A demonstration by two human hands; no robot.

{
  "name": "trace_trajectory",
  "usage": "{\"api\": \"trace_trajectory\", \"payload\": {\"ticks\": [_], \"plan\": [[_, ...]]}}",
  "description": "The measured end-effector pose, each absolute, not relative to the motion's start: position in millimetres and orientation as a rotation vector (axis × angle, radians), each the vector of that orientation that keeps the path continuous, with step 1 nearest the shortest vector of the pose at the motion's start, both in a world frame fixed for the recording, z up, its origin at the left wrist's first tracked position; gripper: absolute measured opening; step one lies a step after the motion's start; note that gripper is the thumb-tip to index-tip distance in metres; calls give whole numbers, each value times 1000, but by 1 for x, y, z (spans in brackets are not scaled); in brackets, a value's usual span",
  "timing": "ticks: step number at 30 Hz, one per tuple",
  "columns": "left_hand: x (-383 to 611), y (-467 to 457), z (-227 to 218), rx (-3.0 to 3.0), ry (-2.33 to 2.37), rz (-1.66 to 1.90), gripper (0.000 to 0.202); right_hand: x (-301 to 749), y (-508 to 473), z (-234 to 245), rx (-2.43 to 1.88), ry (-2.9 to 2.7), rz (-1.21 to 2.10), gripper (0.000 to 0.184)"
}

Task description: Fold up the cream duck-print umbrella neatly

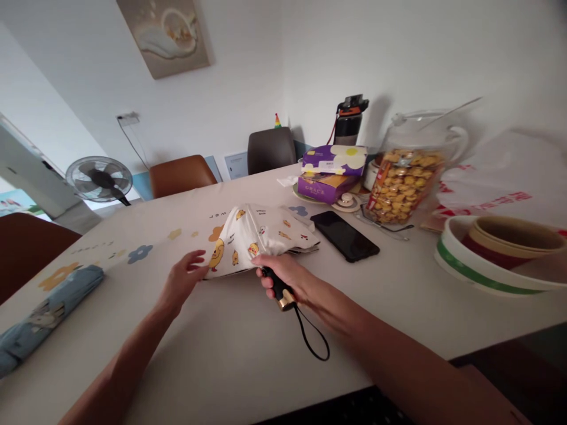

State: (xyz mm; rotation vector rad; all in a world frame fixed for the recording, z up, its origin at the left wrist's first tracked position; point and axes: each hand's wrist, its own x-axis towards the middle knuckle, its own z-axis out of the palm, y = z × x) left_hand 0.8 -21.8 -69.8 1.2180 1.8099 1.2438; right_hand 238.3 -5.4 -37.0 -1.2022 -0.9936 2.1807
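The right hand (283,274) grips the folded umbrella (261,236), canopy pointing away and up-right; left hand (183,280) open.

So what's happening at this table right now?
A person is handling a folded umbrella with a duck-print canopy, lying on the table. The right hand is closed round its black handle, wrist strap dangling; the left hand is open at the canopy's edge. A black phone and a cookie jar sit beyond.

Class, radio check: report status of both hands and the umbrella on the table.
Right hand shut on umbrella handle. Left hand open, by the canopy edge. Umbrella folded, lying on table. Phone just beyond it, apart.
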Motion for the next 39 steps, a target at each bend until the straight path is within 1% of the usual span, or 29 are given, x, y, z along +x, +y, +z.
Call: {"api": "trace_trajectory", "payload": {"ticks": [2, 4, 6, 9, 11, 14, 19, 25, 29, 33, 36, 39], "plan": [[10, -20, -67, 1338, 1894, 1436, 31, 236, -6, -40, -1215, -1013, 2135, 20], [24, -17, -62, 1396, 1816, 1513, 25, 232, -5, -45, -1218, -1045, 2112, 17], [43, -14, -58, 1396, 1745, 1492, 27, 229, -6, -49, -1238, -1092, 2103, 16], [68, -4, -53, 1345, 1735, 1316, 32, 225, -8, -53, -1315, -1167, 2061, 16], [81, 6, -51, 1289, 1724, 1216, 39, 223, -10, -54, -1361, -1209, 1999, 15], [93, 22, -51, 1171, 1611, 1267, 43, 222, -13, -55, -1363, -1274, 1941, 13], [101, 41, -54, 799, 1308, 1371, 40, 224, -14, -55, -1319, -1305, 1972, 14], [100, 41, -49, 670, 997, 1276, 54, 226, -16, -50, -1207, -1269, 2031, 19], [95, 37, -44, 665, 883, 1255, 64, 227, -17, -51, -1046, -1226, 2161, 19], [86, 37, -43, 725, 866, 1302, 60, 224, -17, -54, -825, -1173, 2307, 20], [81, 37, -43, 704, 887, 1277, 57, 220, -17, -56, -838, -1124, 2266, 20], [80, 36, -44, 677, 841, 1297, 55, 218, -15, -57, -822, -1092, 2263, 28]]}}
